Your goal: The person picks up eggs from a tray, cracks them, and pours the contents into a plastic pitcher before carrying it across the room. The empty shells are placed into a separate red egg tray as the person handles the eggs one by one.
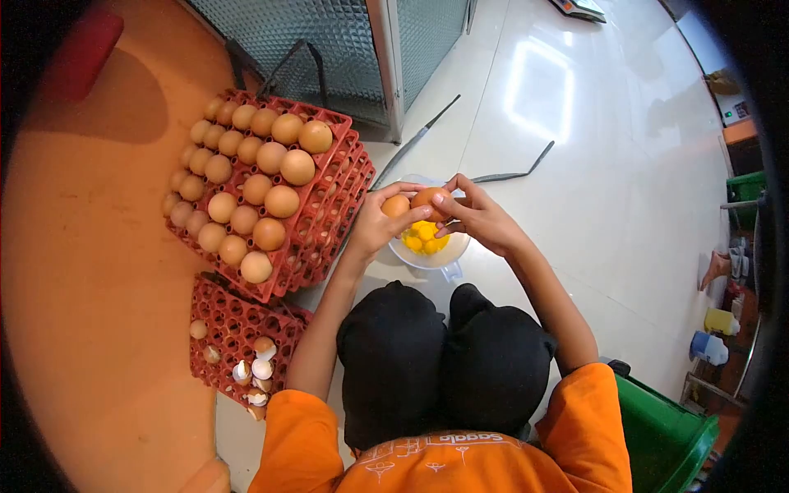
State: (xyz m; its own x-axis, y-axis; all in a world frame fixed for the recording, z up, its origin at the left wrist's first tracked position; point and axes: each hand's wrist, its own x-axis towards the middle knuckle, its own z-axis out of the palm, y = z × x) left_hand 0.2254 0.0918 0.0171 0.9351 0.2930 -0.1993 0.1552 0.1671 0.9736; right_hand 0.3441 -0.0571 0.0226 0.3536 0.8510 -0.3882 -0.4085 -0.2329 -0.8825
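Above a clear plastic jug (pixel 457 253) on the floor, my left hand (pixel 380 222) has its fingers wrapped around a brown egg (pixel 395 206). Close beside it, my right hand (pixel 478 215) grips another brown egg (pixel 429 203). The two eggs are side by side over the jug. Several yellow yolks (pixel 424 238) lie inside the jug. To the left, stacked red trays (pixel 308 214) bear many whole brown eggs (pixel 282 201). A lower red tray (pixel 215 345) holds a whole egg (pixel 198 329) and several broken shells (pixel 262 368).
An orange wall (pixel 82 271) rises at the left. Behind the egg stack stands a glass-panelled cabinet (pixel 329 57) with dark metal legs near it. A green bin (pixel 666 431) is at the lower right, and bottles (pixel 708 348) stand along the right edge.
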